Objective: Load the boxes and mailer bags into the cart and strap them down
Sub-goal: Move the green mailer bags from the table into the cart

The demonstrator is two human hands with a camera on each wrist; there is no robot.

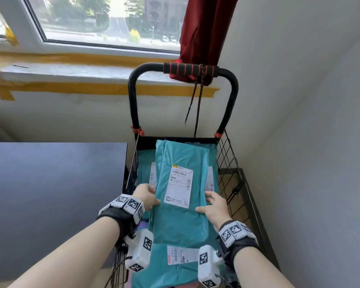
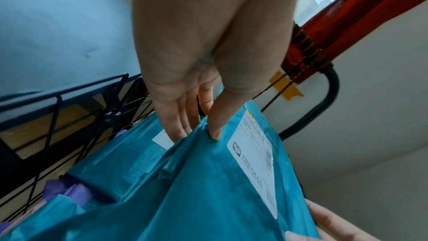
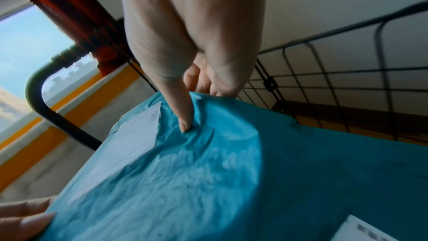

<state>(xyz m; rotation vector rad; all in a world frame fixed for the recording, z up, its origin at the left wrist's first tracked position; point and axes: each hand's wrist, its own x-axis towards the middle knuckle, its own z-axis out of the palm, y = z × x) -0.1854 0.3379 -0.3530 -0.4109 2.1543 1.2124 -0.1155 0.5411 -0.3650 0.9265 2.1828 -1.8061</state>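
A teal mailer bag (image 1: 179, 217) with a white shipping label lies on top of several other teal mailer bags (image 1: 160, 265) inside the black wire cart (image 1: 231, 173). My left hand (image 1: 147, 197) pinches the bag's left edge, thumb on top and fingers underneath, as the left wrist view shows on the teal bag (image 2: 208, 180). My right hand (image 1: 213, 205) pinches its right edge the same way, with the thumb pressing a dent into the teal bag (image 3: 208, 162). A dark elastic strap (image 1: 199, 104) hangs from the cart's padded handle (image 1: 190, 69).
A dark table (image 1: 50, 183) stands directly left of the cart. A grey wall (image 1: 310, 142) is close on the right. Behind the cart are a window sill with yellow tape (image 1: 71, 88) and a red curtain (image 1: 200, 28). Purple items (image 2: 67, 191) sit low by the cart's mesh.
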